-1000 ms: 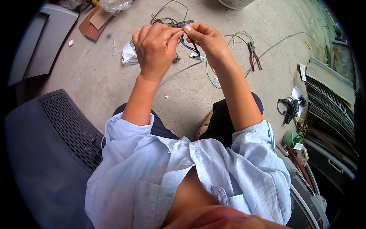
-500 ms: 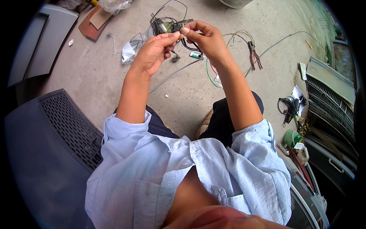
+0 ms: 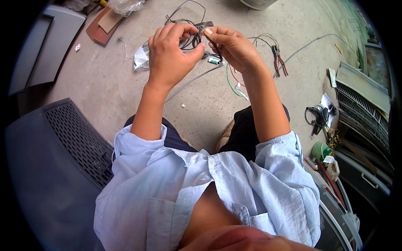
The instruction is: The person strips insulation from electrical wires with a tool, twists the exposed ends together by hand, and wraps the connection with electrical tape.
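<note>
My right hand (image 3: 234, 48) pinches a thin black cable (image 3: 217, 47) between thumb and fingers. A loop of it hangs below the fingertips. Beside it, my left hand (image 3: 172, 52) is open, its thumb and forefinger apart around the cable's side, the fingertips close to a small dark end piece (image 3: 201, 30) that is too small to make out. Behind the hands, a tangle of dark cords (image 3: 184, 21) lies on the floor, partly hidden. Just below the cable is a small green and white item (image 3: 215, 61). Pliers with red handles (image 3: 278, 60) lie to the right.
Green and red wires (image 3: 228, 79) and a grey cable (image 3: 188, 83) run over the concrete floor. A white packet (image 3: 141, 57) lies left of my hands. A perforated dark panel (image 3: 77, 138) stands near left; grilles (image 3: 360, 104) and a green container (image 3: 320, 150) are at right.
My left hand has let go of its pinch, its thumb and forefinger spreading apart, and has turned its back upward. My right hand still pinches the cable, shifted slightly right and down.
</note>
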